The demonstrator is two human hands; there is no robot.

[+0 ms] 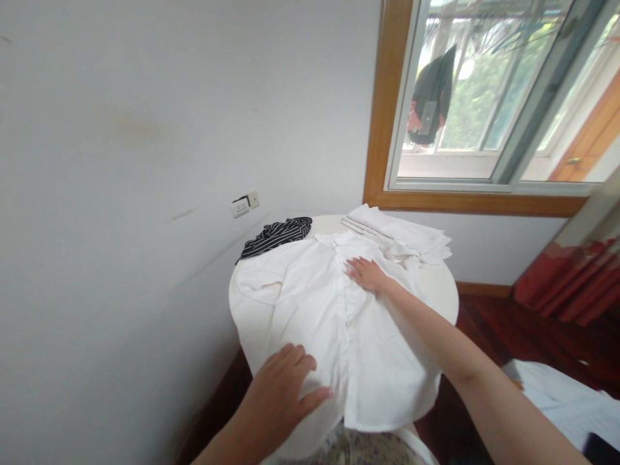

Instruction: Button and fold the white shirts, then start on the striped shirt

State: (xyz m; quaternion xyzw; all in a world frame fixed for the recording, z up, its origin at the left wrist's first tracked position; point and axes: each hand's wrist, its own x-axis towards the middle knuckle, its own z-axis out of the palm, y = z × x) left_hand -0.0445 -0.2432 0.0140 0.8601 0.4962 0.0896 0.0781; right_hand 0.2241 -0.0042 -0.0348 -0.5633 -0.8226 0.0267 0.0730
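A white button-front shirt [310, 303] lies spread face up over a round white table [443, 290], its collar toward the far side and its hem hanging over the near edge. My right hand [367, 274] rests flat on the upper chest of the shirt, right of the button line, fingers stretched out. Over the lower left part of the shirt is my left hand [285, 381], thumb apart from the fingers, holding nothing that shows. Whether its fingertips touch the cloth I cannot tell.
Folded white clothes [400, 232] are stacked at the table's far right. A black striped cloth [278, 237] lies bunched at the far left, near a wall socket [239, 206]. White cloth or paper [562, 394] sits low at the right, below a red-and-cream curtain [571, 278].
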